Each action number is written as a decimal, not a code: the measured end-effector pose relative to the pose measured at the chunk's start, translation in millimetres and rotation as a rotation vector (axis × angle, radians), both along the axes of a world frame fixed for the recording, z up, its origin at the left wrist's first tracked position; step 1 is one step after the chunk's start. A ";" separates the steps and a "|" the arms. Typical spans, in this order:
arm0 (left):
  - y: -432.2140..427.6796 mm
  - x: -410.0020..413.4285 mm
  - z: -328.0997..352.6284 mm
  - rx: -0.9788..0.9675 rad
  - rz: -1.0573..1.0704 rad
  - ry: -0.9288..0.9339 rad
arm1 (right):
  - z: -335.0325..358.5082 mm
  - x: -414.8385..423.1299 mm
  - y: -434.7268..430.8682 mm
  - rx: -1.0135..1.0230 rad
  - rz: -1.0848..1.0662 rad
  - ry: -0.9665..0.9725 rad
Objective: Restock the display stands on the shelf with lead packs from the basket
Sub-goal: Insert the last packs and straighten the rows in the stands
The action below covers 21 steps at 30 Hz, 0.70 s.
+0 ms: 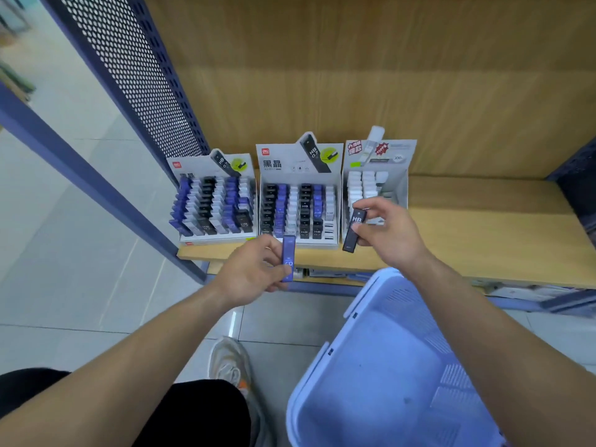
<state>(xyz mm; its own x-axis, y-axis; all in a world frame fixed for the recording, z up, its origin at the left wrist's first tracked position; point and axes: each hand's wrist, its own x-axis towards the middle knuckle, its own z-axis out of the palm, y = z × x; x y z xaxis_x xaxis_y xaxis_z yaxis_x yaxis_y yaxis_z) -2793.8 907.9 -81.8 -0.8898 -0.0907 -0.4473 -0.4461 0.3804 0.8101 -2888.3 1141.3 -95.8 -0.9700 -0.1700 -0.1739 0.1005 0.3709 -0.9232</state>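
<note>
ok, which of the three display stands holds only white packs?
The rightmost stand, just behind the right hand. It holds only white packs; the left stand and middle stand each mix black, blue and white ones.

A stationery shop: branded display stands [300, 195] of lead packs on a wooden shelf [483, 227].

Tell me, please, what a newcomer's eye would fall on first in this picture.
Two hands meet mid-frame: the left hand pinches a blue lead pack, the right hand a black lead pack marked HB. Behind them, three display stands sit side by side on the wooden shelf. A pale blue basket fills the lower right.
</note>
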 end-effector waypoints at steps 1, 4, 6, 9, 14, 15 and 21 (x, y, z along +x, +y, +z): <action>-3.8 -4.9 -3.8 0.011 0.030 -0.001 | -2.8 -10.0 -3.2 0.018 -0.015 0.029; -10.6 -15.7 -15.3 0.023 0.087 -0.005 | -13.7 -36.1 -12.4 0.074 -0.014 0.126; -13.5 -21.1 -22.1 0.034 0.099 -0.012 | -20.7 -48.8 -20.2 0.135 0.021 0.186; -19.5 -27.7 -29.2 0.054 0.137 -0.006 | -29.9 -64.5 -32.5 0.248 0.055 0.262; -28.5 -33.7 -37.9 0.068 0.210 -0.007 | -42.2 -79.8 -46.8 0.296 0.115 0.279; -29.8 -34.4 -39.7 0.069 0.217 -0.009 | -42.7 -81.3 -48.7 0.321 0.136 0.282; -32.0 -34.7 -43.4 0.056 0.205 -0.030 | -51.7 -87.1 -55.4 0.422 0.240 0.290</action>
